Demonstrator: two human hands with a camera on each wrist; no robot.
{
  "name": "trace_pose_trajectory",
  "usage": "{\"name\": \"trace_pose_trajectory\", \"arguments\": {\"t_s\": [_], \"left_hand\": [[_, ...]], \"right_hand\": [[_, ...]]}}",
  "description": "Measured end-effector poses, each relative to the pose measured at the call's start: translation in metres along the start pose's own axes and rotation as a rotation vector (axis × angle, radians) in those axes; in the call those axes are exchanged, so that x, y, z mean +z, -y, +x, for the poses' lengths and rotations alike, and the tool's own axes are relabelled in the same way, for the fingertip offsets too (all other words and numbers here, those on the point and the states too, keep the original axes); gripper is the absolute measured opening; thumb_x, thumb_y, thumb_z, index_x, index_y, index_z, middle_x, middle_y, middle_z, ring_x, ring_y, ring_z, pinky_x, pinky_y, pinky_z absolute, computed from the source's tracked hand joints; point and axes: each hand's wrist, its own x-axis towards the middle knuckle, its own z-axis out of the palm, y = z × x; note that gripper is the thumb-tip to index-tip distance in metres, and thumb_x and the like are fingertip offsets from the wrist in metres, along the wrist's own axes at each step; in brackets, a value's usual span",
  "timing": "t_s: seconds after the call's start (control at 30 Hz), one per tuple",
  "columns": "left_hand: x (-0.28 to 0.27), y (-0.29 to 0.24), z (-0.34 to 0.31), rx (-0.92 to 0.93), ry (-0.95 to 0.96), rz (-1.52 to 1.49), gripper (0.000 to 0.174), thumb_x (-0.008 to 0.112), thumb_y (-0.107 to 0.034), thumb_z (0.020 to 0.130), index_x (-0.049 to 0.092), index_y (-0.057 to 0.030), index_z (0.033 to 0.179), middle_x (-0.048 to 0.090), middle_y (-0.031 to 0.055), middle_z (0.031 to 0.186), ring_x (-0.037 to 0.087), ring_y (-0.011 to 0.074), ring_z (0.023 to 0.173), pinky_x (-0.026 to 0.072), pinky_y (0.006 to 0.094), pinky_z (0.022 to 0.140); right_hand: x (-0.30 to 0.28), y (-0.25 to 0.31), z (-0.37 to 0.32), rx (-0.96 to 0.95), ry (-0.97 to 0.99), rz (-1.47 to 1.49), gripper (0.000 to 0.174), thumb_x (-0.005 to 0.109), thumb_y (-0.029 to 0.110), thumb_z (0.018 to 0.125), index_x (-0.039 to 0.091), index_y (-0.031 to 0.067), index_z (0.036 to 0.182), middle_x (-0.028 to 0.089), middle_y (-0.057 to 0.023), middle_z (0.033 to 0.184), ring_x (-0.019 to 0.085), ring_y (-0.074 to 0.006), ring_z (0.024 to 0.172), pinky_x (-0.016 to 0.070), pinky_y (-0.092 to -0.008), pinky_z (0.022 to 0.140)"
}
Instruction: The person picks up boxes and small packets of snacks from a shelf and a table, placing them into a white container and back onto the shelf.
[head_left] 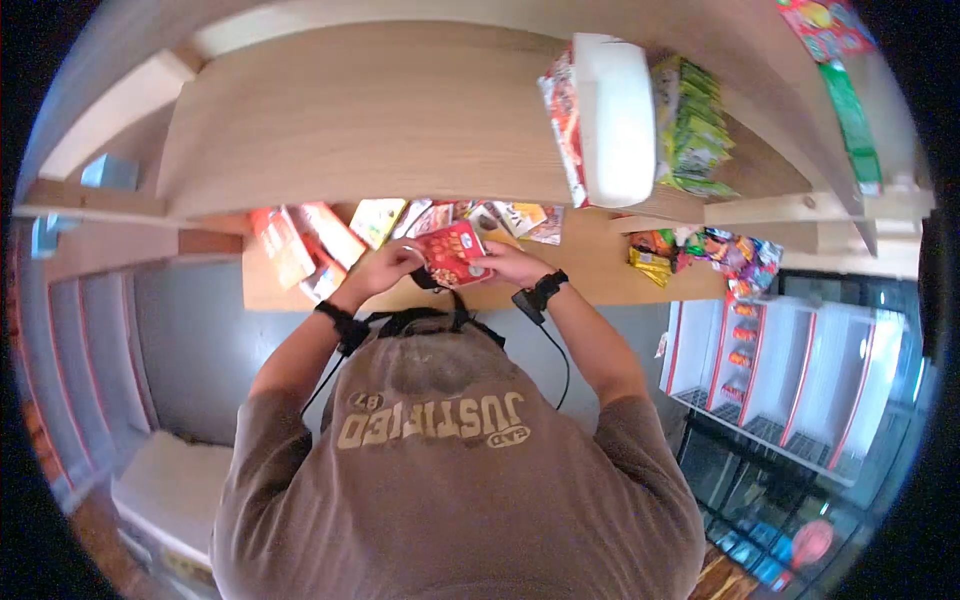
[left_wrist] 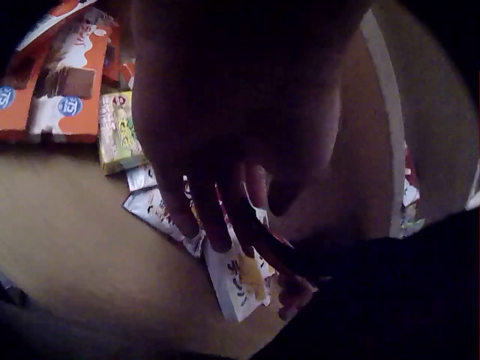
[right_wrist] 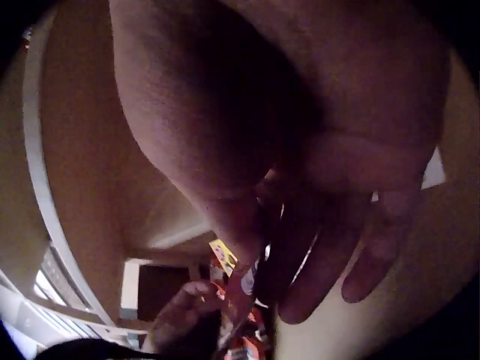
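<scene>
A flat red snack packet [head_left: 453, 252] with light printing is held between both hands in the head view. My left hand [head_left: 388, 266] pinches its left edge, and the right hand [head_left: 514, 264] grips the right edge between thumb and fingers. From the right wrist, the packet [right_wrist: 238, 296] shows edge-on under the right thumb, with the left hand [right_wrist: 184, 311] across from it. In the left wrist view the left hand [left_wrist: 232, 127] is dark and covers most of the packet. Below it lie a white packet [left_wrist: 234, 281] and a silvery packet [left_wrist: 159, 214].
Orange-and-white boxes [head_left: 281, 247] and a yellow-green box [head_left: 377, 222] lie on the wooden board [head_left: 590, 275] beyond the hands. On the shelf [head_left: 380, 120] above stand a white box [head_left: 614, 120] and green packets [head_left: 692, 130]. More colourful packets [head_left: 735, 258] lie at right.
</scene>
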Motion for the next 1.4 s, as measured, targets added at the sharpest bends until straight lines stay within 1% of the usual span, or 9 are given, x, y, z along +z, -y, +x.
{"name": "trace_pose_trajectory", "arguments": {"t_s": [0.07,0.2,0.27,0.47,0.73,0.93,1.13,1.27,1.4], "left_hand": [[-0.024,0.022,0.006,0.097,-0.243,0.171,0.026,0.062,-0.010,0.087,0.056,-0.0040,0.112,0.064,0.0102,0.090,0.063,0.0180,0.084,0.0505,0.0320,0.075],[-0.050,0.002,0.005,0.228,-0.725,0.975,0.054,0.074,-0.018,0.072,0.050,-0.0026,0.118,0.053,0.0220,0.114,0.050,0.0384,0.107,0.0423,0.0458,0.093],[-0.056,0.015,0.007,0.218,-0.656,1.026,0.075,0.078,-0.026,0.068,0.040,-0.0027,0.129,0.045,0.0235,0.126,0.043,0.0403,0.117,0.0384,0.0490,0.098],[-0.059,0.027,0.005,-0.122,-0.493,0.939,0.083,0.076,-0.037,0.069,0.036,-0.0032,0.133,0.041,0.0226,0.133,0.042,0.0411,0.122,0.0386,0.0492,0.099],[-0.049,0.001,0.011,-0.258,-0.484,1.130,0.086,0.072,-0.047,0.068,0.036,-0.0062,0.134,0.053,0.0163,0.126,0.048,0.0311,0.122,0.0325,0.0526,0.100],[-0.052,0.026,0.027,0.147,-0.631,1.229,0.059,0.071,-0.039,0.064,0.051,-0.0029,0.106,0.055,0.0177,0.106,0.053,0.0349,0.104,0.0388,0.0506,0.093],[-0.047,-0.007,0.001,0.207,-0.407,0.915,0.082,0.069,-0.031,0.064,0.036,0.0049,0.130,0.047,0.0283,0.113,0.045,0.0454,0.106,0.0388,0.0520,0.095],[-0.039,-0.049,-0.027,0.328,-0.190,0.798,0.092,0.072,-0.029,0.064,0.029,0.0041,0.138,0.047,0.0282,0.116,0.046,0.0448,0.107,0.0403,0.0502,0.095],[-0.013,-0.110,-0.045,0.475,0.010,0.726,0.097,0.078,-0.029,0.063,0.028,0.0041,0.140,0.047,0.0276,0.121,0.047,0.0421,0.112,0.0399,0.0453,0.098]], "right_hand": [[-0.010,0.004,0.011,-0.106,-0.075,-0.039,0.039,0.061,0.028,0.092,0.051,0.0095,0.124,0.061,-0.0048,0.117,0.060,-0.0155,0.101,0.0520,-0.0319,0.081],[-0.020,0.010,0.009,-0.042,-0.377,-0.057,0.032,0.061,0.030,0.090,0.054,0.0058,0.110,0.064,-0.0040,0.101,0.062,-0.0123,0.088,0.0514,-0.0268,0.071],[-0.047,-0.007,0.008,-0.058,-0.234,-0.287,0.028,0.059,0.028,0.090,0.057,0.0046,0.105,0.063,-0.0024,0.089,0.061,-0.0103,0.079,0.0487,-0.0247,0.065],[-0.067,-0.001,-0.117,0.055,-0.261,-0.592,0.036,0.060,0.029,0.091,0.056,0.0063,0.119,0.061,-0.0013,0.101,0.059,-0.0111,0.084,0.0499,-0.0277,0.075],[-0.052,0.074,-0.336,0.063,-0.885,-0.359,0.047,0.062,0.027,0.088,0.051,0.0047,0.128,0.063,-0.0044,0.109,0.061,-0.0146,0.098,0.0484,-0.0275,0.082],[0.009,0.107,-0.352,-0.219,-0.918,-0.272,0.044,0.058,0.025,0.093,0.048,0.0046,0.130,0.063,-0.0058,0.110,0.060,-0.0159,0.104,0.0470,-0.0294,0.089],[0.032,0.117,-0.302,-0.286,-0.733,-0.532,0.038,0.057,0.020,0.094,0.049,0.0032,0.127,0.062,-0.0083,0.111,0.059,-0.0158,0.105,0.0470,-0.0309,0.091],[0.056,0.159,-0.319,-0.567,-0.628,-0.606,0.036,0.063,0.011,0.091,0.052,0.0032,0.123,0.061,-0.0080,0.109,0.060,-0.0153,0.102,0.0483,-0.0289,0.086],[0.072,0.202,-0.358,-1.138,-1.006,-0.716,0.038,0.064,0.006,0.087,0.051,0.0021,0.123,0.062,-0.0085,0.111,0.059,-0.0173,0.102,0.0468,-0.0317,0.089]]}}
